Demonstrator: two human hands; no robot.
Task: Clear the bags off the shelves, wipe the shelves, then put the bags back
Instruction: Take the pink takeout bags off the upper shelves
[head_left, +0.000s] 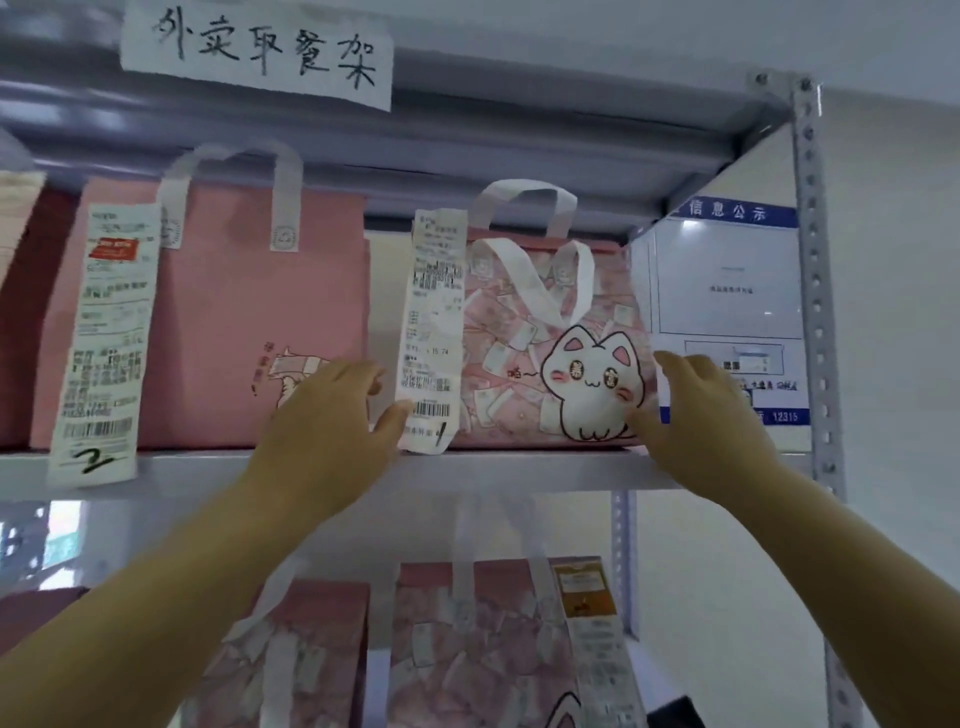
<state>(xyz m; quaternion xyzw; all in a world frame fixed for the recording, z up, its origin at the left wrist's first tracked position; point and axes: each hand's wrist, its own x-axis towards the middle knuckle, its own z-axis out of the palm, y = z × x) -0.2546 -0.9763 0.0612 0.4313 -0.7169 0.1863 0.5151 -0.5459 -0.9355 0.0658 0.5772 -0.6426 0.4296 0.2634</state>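
Note:
A pink bag with a white cat print (545, 338) stands on the upper shelf (208, 470) at the right, a long receipt marked 1 (431, 332) hanging down its front. My left hand (332, 421) reaches to its left side, thumb touching the receipt's lower edge. At the bag's right side is my right hand (701, 415), fingers spread against the bag's edge. Left of it stands a plain pink bag (234, 322) with a receipt marked 2 (104, 338). More pink bags (467, 649) stand on the shelf below.
A handwritten paper label (260, 52) is taped to the top shelf beam. The perforated metal upright (815, 312) frames the right end. A white and blue notice board (727, 312) hangs on the wall behind. A dark red bag (31, 312) sits at the far left.

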